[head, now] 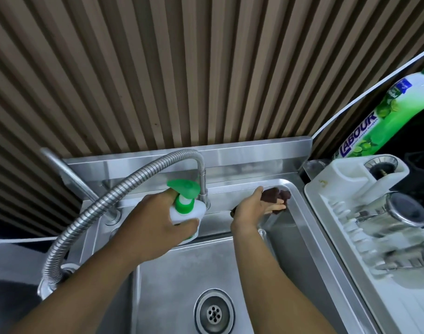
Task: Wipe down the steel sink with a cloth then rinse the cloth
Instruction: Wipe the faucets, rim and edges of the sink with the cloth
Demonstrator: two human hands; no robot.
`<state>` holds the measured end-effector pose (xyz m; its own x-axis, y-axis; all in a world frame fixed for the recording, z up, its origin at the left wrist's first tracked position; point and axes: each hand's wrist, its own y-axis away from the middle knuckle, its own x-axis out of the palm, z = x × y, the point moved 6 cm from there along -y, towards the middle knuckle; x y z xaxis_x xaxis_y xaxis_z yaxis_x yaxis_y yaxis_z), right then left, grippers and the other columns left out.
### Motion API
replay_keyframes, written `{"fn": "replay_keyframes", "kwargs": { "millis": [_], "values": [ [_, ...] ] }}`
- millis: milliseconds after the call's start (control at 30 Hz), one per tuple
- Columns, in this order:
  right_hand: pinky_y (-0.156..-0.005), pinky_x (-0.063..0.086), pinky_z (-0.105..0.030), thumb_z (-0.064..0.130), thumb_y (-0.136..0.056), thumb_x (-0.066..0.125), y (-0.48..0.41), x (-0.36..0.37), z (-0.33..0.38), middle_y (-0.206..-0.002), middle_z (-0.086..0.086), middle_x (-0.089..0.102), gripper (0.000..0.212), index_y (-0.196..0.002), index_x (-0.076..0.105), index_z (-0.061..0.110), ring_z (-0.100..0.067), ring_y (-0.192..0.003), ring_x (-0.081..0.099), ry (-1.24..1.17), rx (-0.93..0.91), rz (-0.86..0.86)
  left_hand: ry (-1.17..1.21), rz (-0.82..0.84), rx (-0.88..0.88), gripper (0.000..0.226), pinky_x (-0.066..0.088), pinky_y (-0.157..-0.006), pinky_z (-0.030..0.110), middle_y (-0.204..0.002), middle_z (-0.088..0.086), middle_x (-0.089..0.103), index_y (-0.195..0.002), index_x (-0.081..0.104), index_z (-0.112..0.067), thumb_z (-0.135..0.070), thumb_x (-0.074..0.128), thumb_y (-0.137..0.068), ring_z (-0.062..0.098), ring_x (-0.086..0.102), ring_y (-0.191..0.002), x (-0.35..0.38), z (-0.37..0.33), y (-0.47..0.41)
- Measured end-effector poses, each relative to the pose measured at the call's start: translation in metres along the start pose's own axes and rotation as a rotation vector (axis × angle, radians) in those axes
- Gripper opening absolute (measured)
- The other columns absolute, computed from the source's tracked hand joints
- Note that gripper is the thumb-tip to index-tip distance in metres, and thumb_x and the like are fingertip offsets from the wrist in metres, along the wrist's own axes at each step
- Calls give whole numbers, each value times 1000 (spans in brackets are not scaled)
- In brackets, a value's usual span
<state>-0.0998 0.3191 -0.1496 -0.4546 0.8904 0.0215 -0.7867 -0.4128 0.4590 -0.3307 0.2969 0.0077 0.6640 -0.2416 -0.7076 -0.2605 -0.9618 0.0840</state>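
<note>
**Right hand (252,208) on the cloth (277,196), left hand (158,220) on the pump bottle (187,210)**

We see both arms reaching in over the sink (172,280). The right hand has the dark cloth grasped between thumb and fingers, up at 1 o'clock from the drain (214,312). The cloth sits right against the back ledge, near the sink's rear right corner, and it is bunched, with folds poking out past the fingertips.

The left hand is wrapped round the white pump bottle with the green top, thumb across its front. We place that at 11 o'clock from the drain, over the back rim. Whether the bottle's base touches the steel we cannot tell, because the hand hides it.

The ribbed steel hose (105,201) arcs over from 9 o'clock and comes down just behind the bottle.

Off at 3 o'clock from the sink sits a white rack (326,213) with a steel cup (406,210) lying in it. Beyond the rack, at 1 o'clock, a green detergent bottle (375,116) leans against the slatted wall (206,68).
</note>
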Motion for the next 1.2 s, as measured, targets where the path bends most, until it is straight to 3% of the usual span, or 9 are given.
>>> {"fn": "replay_keyframes", "kwargs": {
  "millis": [100,200,367,433,633,867,1000,1100,1200],
  "values": [
    [-111,38,-46,49,-96,42,1,-1,1,-167,4,10,87,-158,-16,28,-30,-136,43,-63,31,-2,-5,-12,3,24,49,-69,19,-80,-26,64,-81,57,-43,-42,79,-72,-3,63,-79,-2,0,3],
    [-103,44,-40,44,-97,51,6,0,-15,-139,0,52,69,-156,19,29,-26,-115,57,-265,229,-19,6,-13,-14,24,52,-72,25,-84,-23,66,-86,59,-41,-43,79,-72,2,64,-81,-2,1,4],
    [-86,54,-37,68,-92,46,24,18,-44,-119,-4,70,56,-123,63,24,-30,-108,67,-522,475,249,-5,-22,-19,24,52,-71,25,-79,-25,65,-82,58,-41,-42,80,-71,1,64,-78,-1,2,5],
    [-94,54,-42,72,-86,53,24,20,-41,-116,-5,73,59,-117,69,24,-31,-106,69,-578,514,304,-10,-14,-20,25,53,-74,27,-82,-23,66,-84,58,-41,-41,80,-72,3,65,-79,0,2,4],
    [-97,50,-55,46,-66,87,4,13,-19,-125,-14,69,77,-127,60,8,-34,-110,68,-382,602,386,-47,13,-14,24,53,-71,24,-83,-24,65,-84,58,-40,-42,80,-73,1,64,-79,4,1,5],
    [-59,47,-31,39,-60,92,23,14,-56,-67,-6,61,40,-66,56,23,-26,-58,56,-300,596,398,-32,21,-34,25,56,-75,30,-82,-23,68,-87,62,-38,-41,81,-71,-1,64,-79,6,6,5],
    [-58,45,-32,8,-77,75,4,4,-28,-60,-4,62,31,-59,52,20,-24,-54,58,-367,568,376,-20,33,-33,27,57,-77,31,-85,-23,68,-89,63,-40,-42,82,-71,2,66,-80,5,6,4],
    [-65,46,-40,4,-64,75,-29,-20,-7,-71,-6,55,32,-62,48,20,-26,-58,52,-341,497,293,-3,41,-32,27,56,-77,29,-87,-22,68,-91,62,-39,-43,82,-73,3,66,-82,5,3,4],
    [-52,52,-27,-7,-79,59,-47,-31,13,-75,-5,55,25,-73,48,15,-22,-60,53,-342,523,208,7,50,-28,29,54,-77,24,-91,-21,67,-97,63,-37,-43,81,-75,5,66,-85,7,0,4]
  ]
}}
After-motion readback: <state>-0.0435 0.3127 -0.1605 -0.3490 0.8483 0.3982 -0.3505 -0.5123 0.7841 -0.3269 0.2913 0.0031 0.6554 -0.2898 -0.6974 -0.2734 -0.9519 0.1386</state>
